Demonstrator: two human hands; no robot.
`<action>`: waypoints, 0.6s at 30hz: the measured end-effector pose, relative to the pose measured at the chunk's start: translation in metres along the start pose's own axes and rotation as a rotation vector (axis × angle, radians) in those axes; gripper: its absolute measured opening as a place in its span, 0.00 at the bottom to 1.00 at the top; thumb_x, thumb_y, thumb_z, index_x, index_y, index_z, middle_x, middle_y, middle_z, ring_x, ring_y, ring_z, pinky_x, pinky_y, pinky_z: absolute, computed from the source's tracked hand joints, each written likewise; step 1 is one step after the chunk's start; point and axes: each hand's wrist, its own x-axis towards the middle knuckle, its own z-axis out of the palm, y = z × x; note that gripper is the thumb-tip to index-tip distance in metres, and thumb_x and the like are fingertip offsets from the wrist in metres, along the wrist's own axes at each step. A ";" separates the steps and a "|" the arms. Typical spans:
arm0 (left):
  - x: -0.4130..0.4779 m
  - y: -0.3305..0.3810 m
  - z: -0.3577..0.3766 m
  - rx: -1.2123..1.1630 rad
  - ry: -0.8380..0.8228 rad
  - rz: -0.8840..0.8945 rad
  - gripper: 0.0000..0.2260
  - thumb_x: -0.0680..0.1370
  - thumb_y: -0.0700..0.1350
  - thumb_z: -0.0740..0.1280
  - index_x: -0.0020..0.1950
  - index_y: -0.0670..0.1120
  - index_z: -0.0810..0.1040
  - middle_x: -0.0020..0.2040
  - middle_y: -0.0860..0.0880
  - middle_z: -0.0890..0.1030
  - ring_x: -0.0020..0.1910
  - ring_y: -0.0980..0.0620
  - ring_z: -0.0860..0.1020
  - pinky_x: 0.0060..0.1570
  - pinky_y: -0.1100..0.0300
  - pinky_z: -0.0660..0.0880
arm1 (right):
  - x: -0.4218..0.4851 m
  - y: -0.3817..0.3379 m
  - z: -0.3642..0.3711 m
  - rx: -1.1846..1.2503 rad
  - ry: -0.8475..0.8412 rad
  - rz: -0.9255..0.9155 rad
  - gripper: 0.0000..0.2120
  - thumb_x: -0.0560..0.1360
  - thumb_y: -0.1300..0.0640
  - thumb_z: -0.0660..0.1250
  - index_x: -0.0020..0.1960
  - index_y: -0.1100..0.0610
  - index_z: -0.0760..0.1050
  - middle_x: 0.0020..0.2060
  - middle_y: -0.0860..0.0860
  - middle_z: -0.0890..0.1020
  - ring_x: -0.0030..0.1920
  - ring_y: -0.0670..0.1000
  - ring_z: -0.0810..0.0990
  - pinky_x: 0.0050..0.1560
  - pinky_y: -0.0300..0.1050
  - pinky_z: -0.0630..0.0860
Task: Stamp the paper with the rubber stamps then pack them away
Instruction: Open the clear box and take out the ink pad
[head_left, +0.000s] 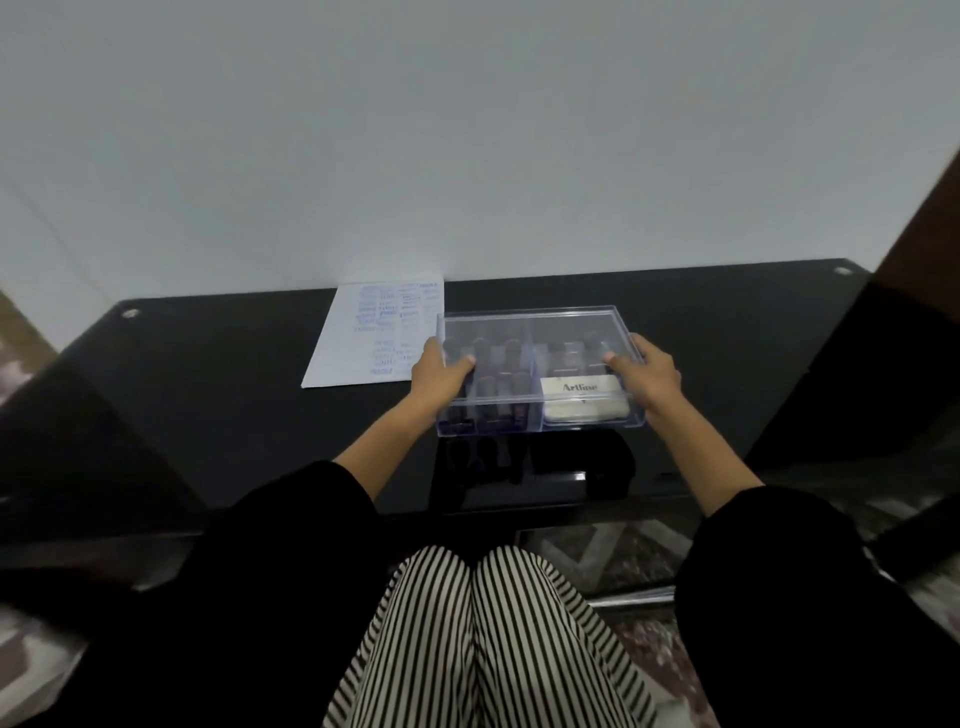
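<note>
A clear plastic box (540, 325) with its lid on stands on the black glass table (218, 395). Inside, several dark rubber stamps (498, 387) fill the left half, and a white Artline ink pad (579, 397) lies at the front right. My left hand (439, 374) grips the box's left side, thumb on the lid. My right hand (647, 376) grips the right side the same way. A white paper (363, 358) covered in blue stamp marks lies just left of the box, against the wall.
The table's back edge meets a plain white wall (467, 156). Round metal fittings (130, 313) sit at the table's far corners. My striped trousers (483, 634) show below the near edge. A dark brown panel (919, 234) stands at the right.
</note>
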 end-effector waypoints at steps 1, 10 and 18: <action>-0.004 -0.004 0.001 0.001 -0.005 -0.004 0.22 0.78 0.45 0.64 0.70 0.42 0.64 0.66 0.42 0.73 0.62 0.44 0.73 0.53 0.60 0.68 | -0.004 0.004 0.000 0.003 -0.004 0.004 0.14 0.75 0.56 0.65 0.60 0.50 0.75 0.51 0.53 0.79 0.48 0.50 0.74 0.48 0.41 0.70; -0.023 -0.025 0.009 0.007 -0.020 -0.060 0.27 0.79 0.46 0.63 0.75 0.43 0.57 0.73 0.42 0.65 0.71 0.43 0.66 0.66 0.51 0.66 | -0.016 0.029 0.004 0.029 -0.030 0.051 0.16 0.75 0.57 0.66 0.62 0.50 0.74 0.51 0.52 0.79 0.49 0.51 0.74 0.51 0.42 0.71; -0.018 -0.027 0.019 -0.005 -0.004 -0.064 0.27 0.79 0.45 0.63 0.75 0.43 0.57 0.73 0.42 0.65 0.71 0.43 0.66 0.66 0.52 0.66 | -0.003 0.035 0.007 0.009 -0.037 0.047 0.16 0.76 0.57 0.65 0.63 0.50 0.74 0.51 0.51 0.78 0.49 0.49 0.73 0.49 0.41 0.69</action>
